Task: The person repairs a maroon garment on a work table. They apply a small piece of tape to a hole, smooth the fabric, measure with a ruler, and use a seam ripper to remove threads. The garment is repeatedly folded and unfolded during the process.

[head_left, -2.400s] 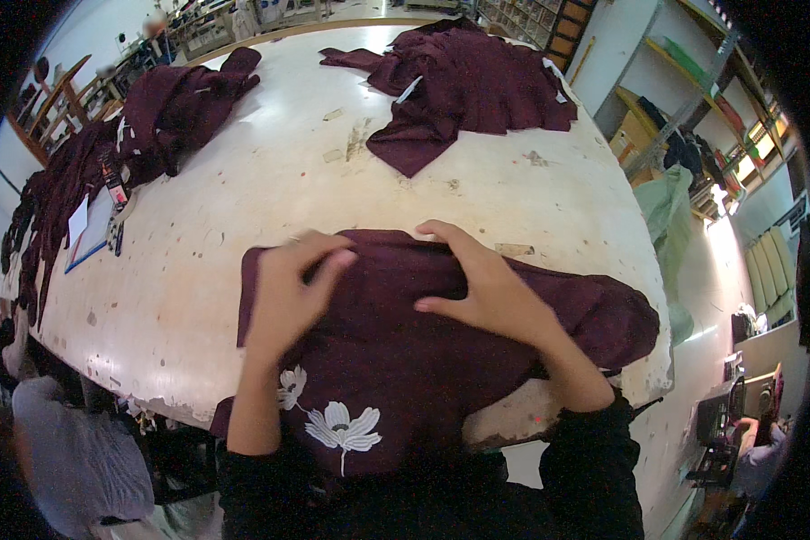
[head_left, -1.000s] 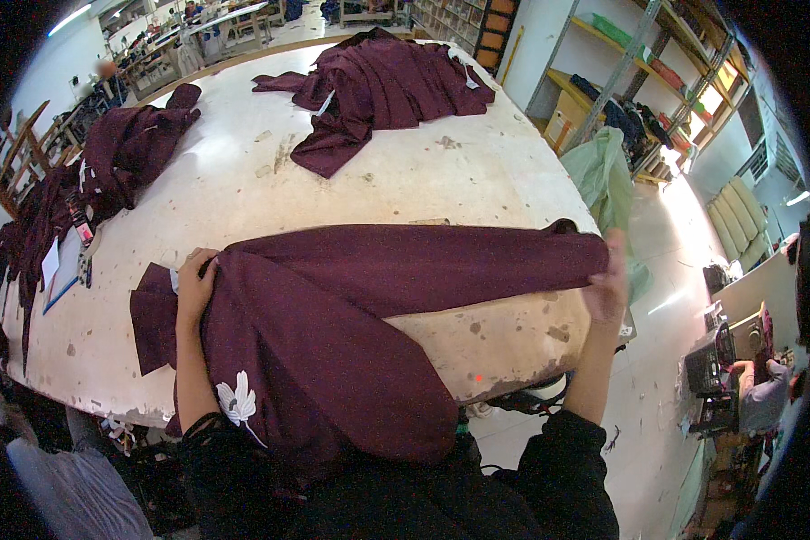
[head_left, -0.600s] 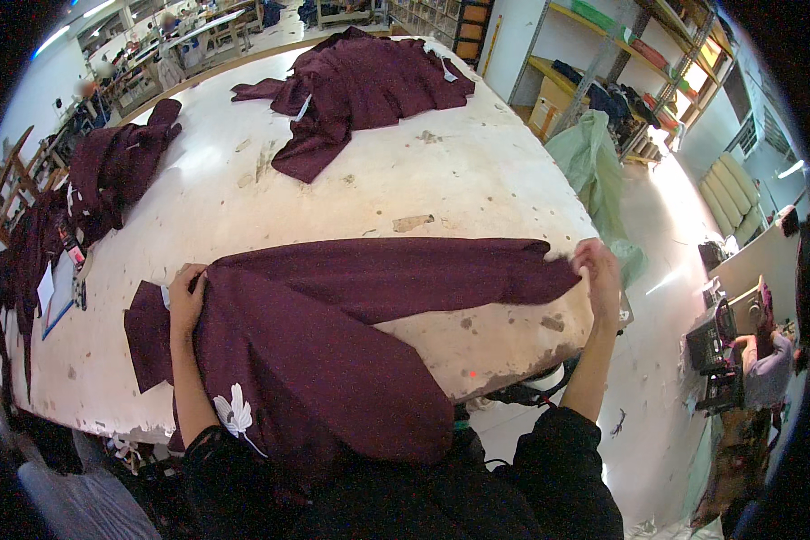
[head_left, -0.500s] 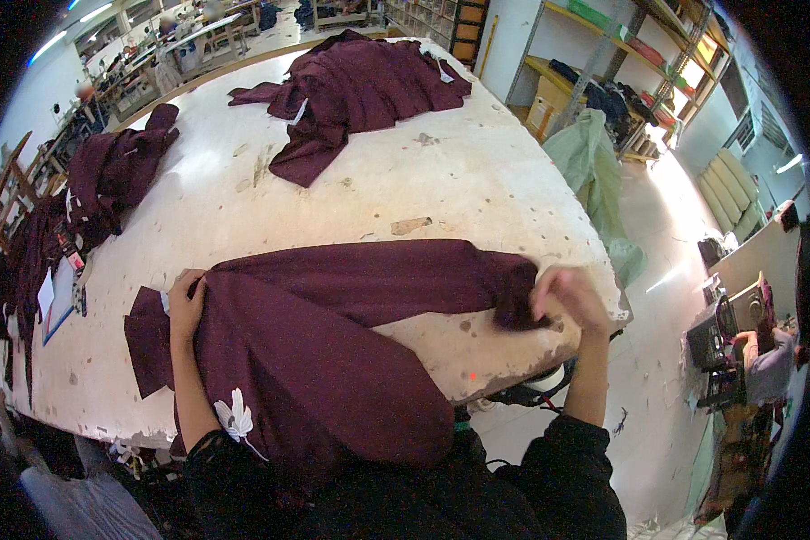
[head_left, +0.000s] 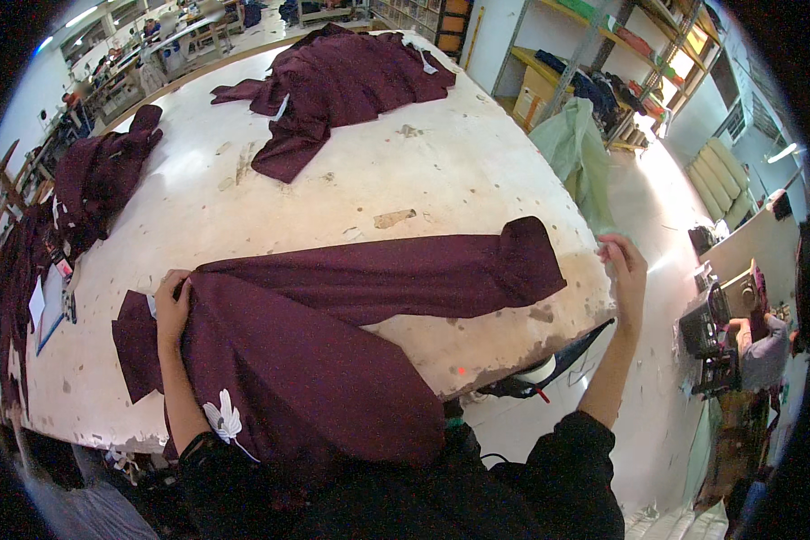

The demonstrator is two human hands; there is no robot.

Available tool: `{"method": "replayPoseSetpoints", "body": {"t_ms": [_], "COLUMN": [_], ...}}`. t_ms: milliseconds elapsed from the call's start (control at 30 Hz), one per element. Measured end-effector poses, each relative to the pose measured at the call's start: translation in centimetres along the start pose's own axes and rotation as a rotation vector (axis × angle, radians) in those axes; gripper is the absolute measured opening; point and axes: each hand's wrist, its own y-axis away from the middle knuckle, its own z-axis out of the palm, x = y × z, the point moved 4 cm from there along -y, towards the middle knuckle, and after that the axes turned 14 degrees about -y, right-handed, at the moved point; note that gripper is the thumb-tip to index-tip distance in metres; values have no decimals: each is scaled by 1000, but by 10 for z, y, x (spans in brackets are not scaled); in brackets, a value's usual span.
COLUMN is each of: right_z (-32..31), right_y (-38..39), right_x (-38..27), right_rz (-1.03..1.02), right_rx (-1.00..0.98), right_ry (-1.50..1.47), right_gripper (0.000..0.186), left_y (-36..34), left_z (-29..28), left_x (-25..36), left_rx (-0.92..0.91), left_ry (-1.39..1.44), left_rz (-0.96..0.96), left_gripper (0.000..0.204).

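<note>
A maroon garment (head_left: 306, 369) lies across the near side of the table, its lower part hanging over the edge toward me. A long sleeve-like piece (head_left: 405, 270) of it stretches right and ends in a wide, squared end. My left hand (head_left: 173, 301) pinches the garment at its upper left corner, where a small white tag partly shows beside the fingers. A white leaf-shaped motif (head_left: 225, 417) shows near my left forearm. Past the sleeve's end, my right hand (head_left: 628, 270) is raised by the table's right edge, fingers loosely bent and apart, touching no cloth.
A maroon garment pile (head_left: 351, 85) lies at the table's far side, and another (head_left: 99, 184) along the left edge near a clipboard (head_left: 52, 310). Pale green sheeting (head_left: 571, 153) hangs off the right edge, by shelves. A co-worker's arms (head_left: 756, 337) show far right.
My right hand has let go of the sleeve's end and moved right, away from the cloth. The bunched end now lies spread flatter. My left hand keeps its hold on the corner.
</note>
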Motion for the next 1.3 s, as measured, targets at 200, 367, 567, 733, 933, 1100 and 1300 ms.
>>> {"method": "replayPoseSetpoints", "body": {"t_ms": [200,367,567,733,933,1100,1300], "right_z": [77,44,89,40,75,60,67], "right_y": [-48,-88,-102,-122,-62,-75,-68], "right_x": [62,72,83,83,45,102,89], "right_rz": [287,356,492,217,436,398,410], "right_rx": [-723,-123,-264,-70,-466,-313,-370], "right_ry": [-34,-77,-287,-37,-422,-365,-304], "right_gripper": [26,34,49,40,31,17,12], "left_y": [-3,-5,-4,-1,1,-5,-2], "left_z": [4,3,-3,-2,-6,-3,-2], "left_x": [-3,2,-2,1,4,6,-1], "left_rx": [1,-24,-13,-15,-46,-73,-50], "left_ry": [35,36,-4,32,22,33,56], "left_rz": [20,-13,5,-26,-59,-35,-73], "left_gripper": [9,9,10,11,11,11,10]}}
